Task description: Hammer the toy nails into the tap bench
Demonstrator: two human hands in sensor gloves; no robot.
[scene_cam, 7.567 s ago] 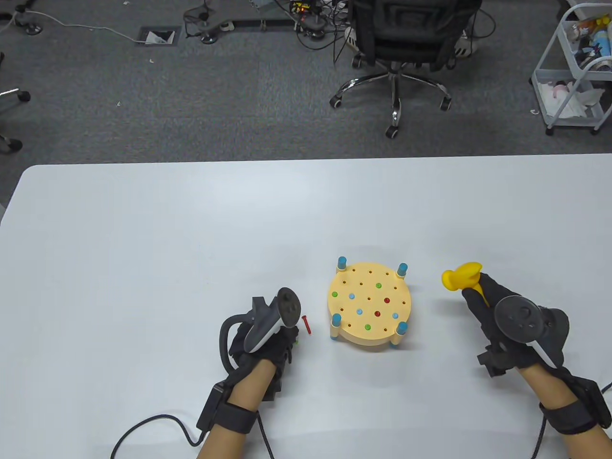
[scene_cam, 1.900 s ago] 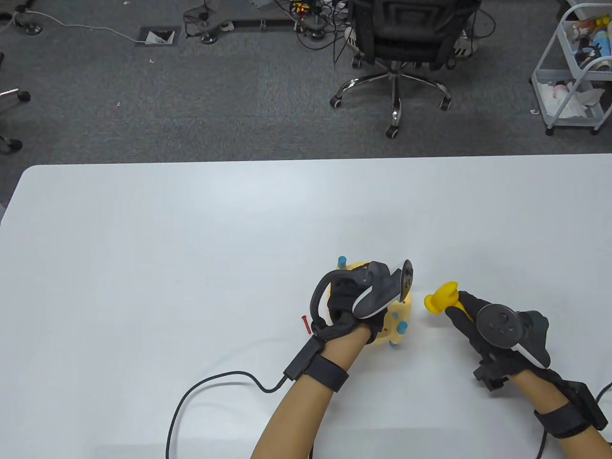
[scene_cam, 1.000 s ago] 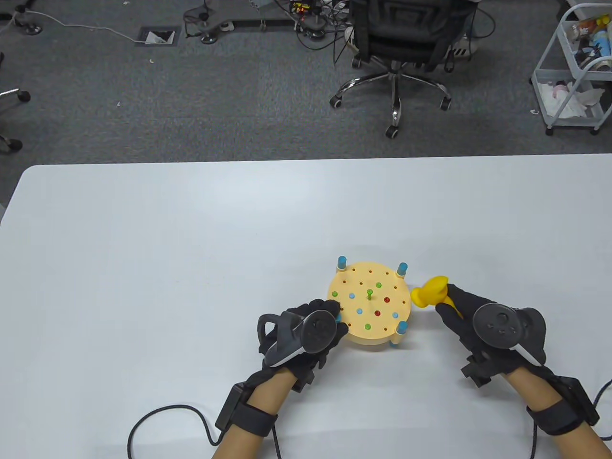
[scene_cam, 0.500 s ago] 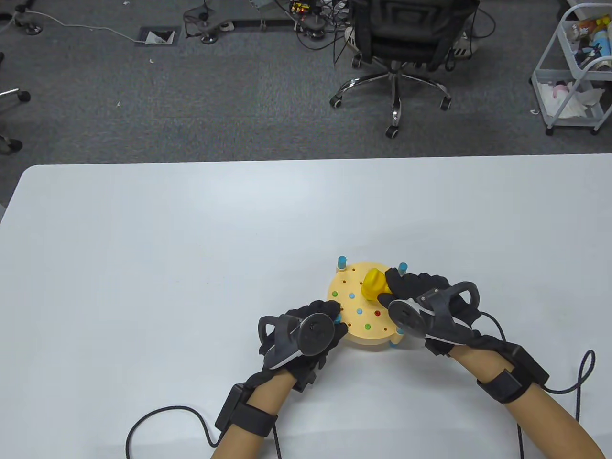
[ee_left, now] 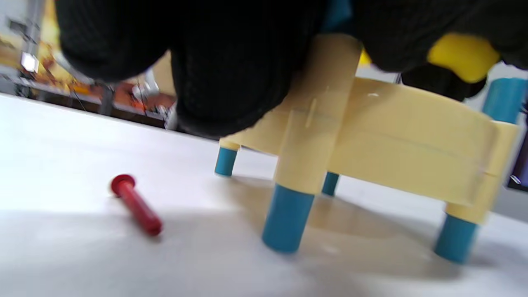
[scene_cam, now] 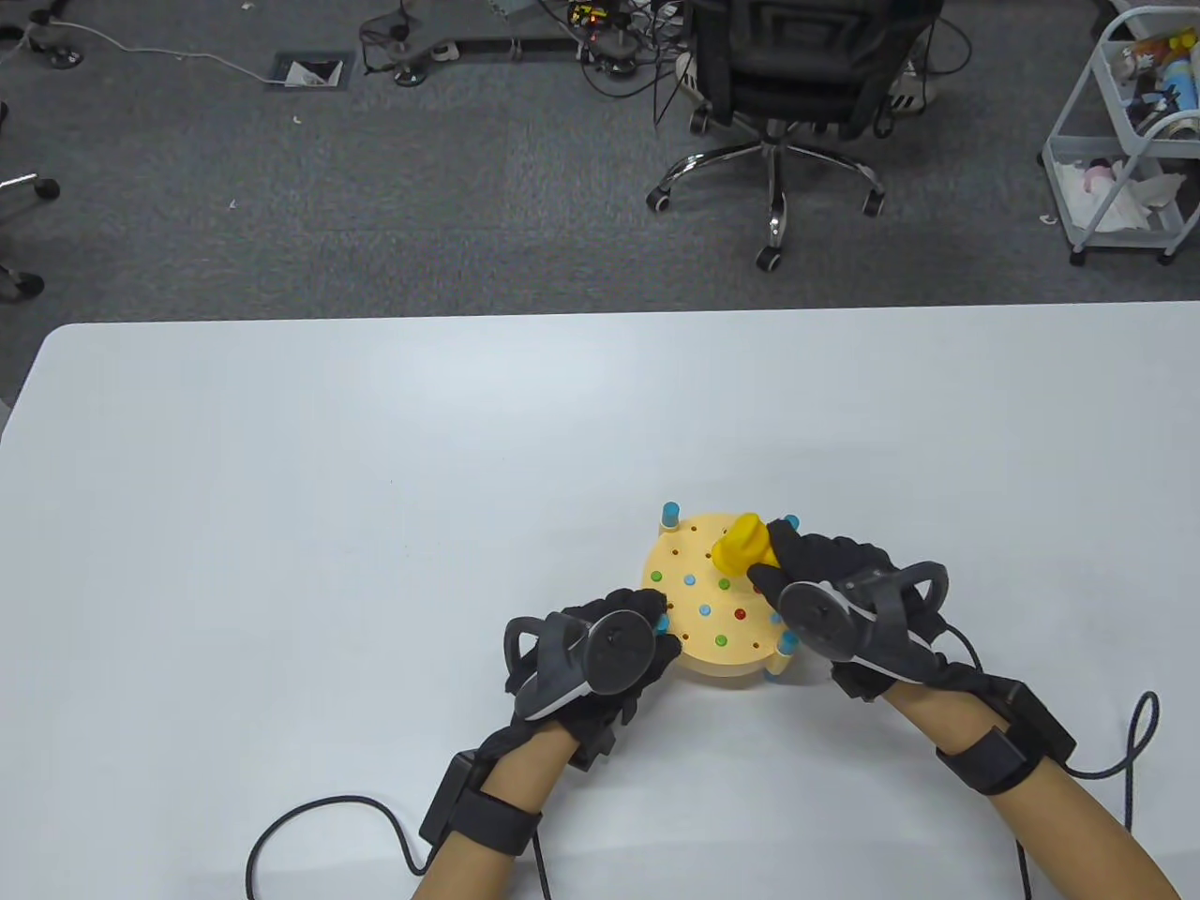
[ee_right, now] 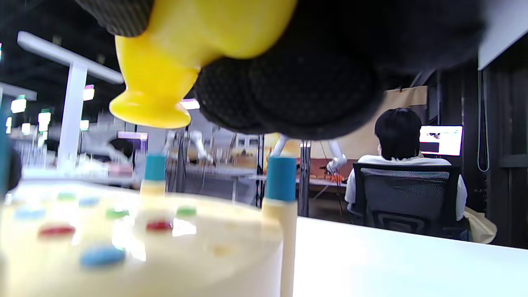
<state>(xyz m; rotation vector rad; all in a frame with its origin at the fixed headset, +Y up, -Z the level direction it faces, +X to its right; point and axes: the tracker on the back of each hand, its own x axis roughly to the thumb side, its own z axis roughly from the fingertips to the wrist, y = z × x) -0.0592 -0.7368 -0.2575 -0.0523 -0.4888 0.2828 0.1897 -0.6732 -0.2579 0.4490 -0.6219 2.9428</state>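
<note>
The round cream tap bench [scene_cam: 689, 562] with blue-tipped legs stands on the white table, with several coloured nail heads in its top. My left hand [scene_cam: 656, 623] grips its near-left leg post, which shows close up in the left wrist view [ee_left: 313, 123]. My right hand [scene_cam: 773, 562] grips the yellow toy hammer [scene_cam: 739, 548], with the head just above the bench's far middle; the head also shows in the right wrist view [ee_right: 173, 53]. A green nail [scene_cam: 724, 583] sits low in the centre. A loose red nail [ee_left: 136, 204] lies on the table left of the bench, hidden under my left hand in the table view.
Glove cables lie on the table near its front edge, at the left [scene_cam: 309, 825] and the right [scene_cam: 1139, 741]. Beyond the table's far edge are an office chair [scene_cam: 778, 84] and a white cart [scene_cam: 1134, 131] on the carpet.
My right hand swung the hammer from the bench's right side onto the upright green nail, and has now lifted the head slightly. The green nail sits lower. My left hand stays on the leg.
</note>
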